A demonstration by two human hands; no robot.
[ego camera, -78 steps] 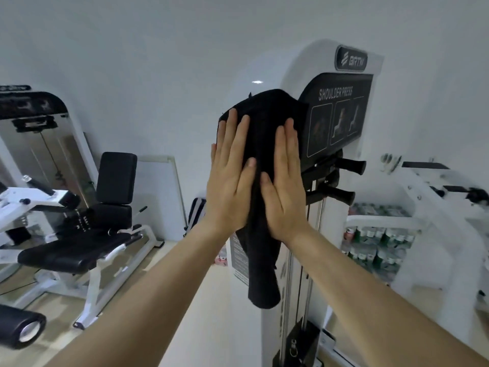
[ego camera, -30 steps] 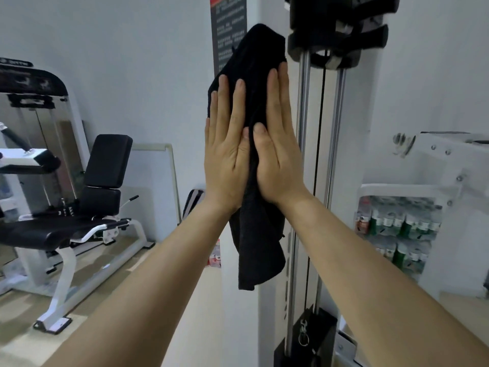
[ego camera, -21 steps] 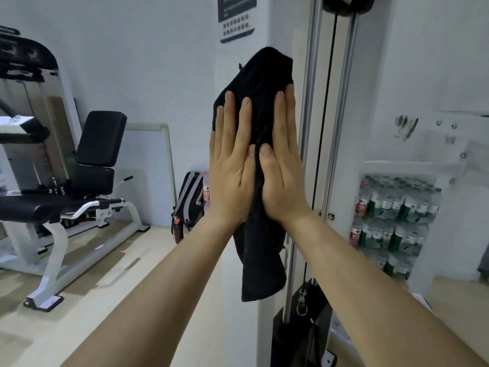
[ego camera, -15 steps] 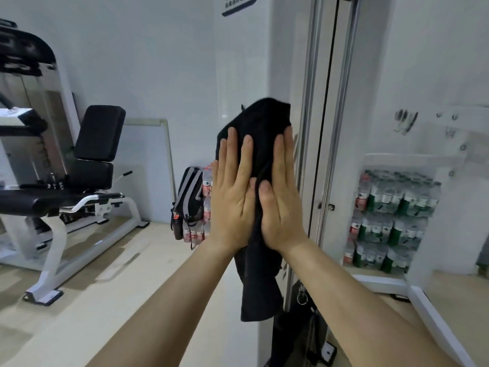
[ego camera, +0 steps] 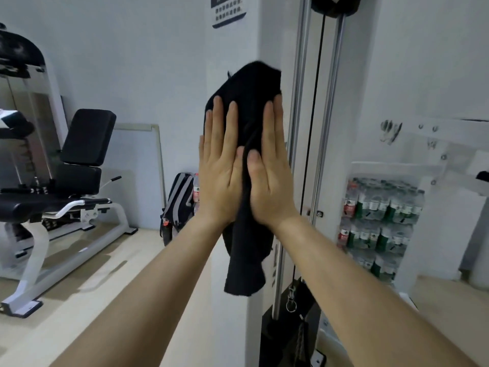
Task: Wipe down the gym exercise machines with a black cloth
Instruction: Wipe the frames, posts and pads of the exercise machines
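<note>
A black cloth (ego camera: 251, 96) lies flat against the white upright column (ego camera: 232, 46) of the shoulder press machine, with its lower end hanging loose. My left hand (ego camera: 221, 168) and my right hand (ego camera: 270, 170) press on it side by side, fingers straight and pointing up, thumbs nearly touching. To the right of the column run two chrome guide rods (ego camera: 300, 102) and a black cable. The black weight stack (ego camera: 288, 327) sits below.
A white-framed machine with a black seat and back pad (ego camera: 87, 139) stands on the left. A grey backpack (ego camera: 178, 205) leans by the wall behind the column. Stacked packs of water bottles (ego camera: 381, 218) fill the right. Pale wooden floor lies between.
Both hands slid the cloth down the column from the instruction panel at the top to mid-height, then a little back up. My view dropped with them.
</note>
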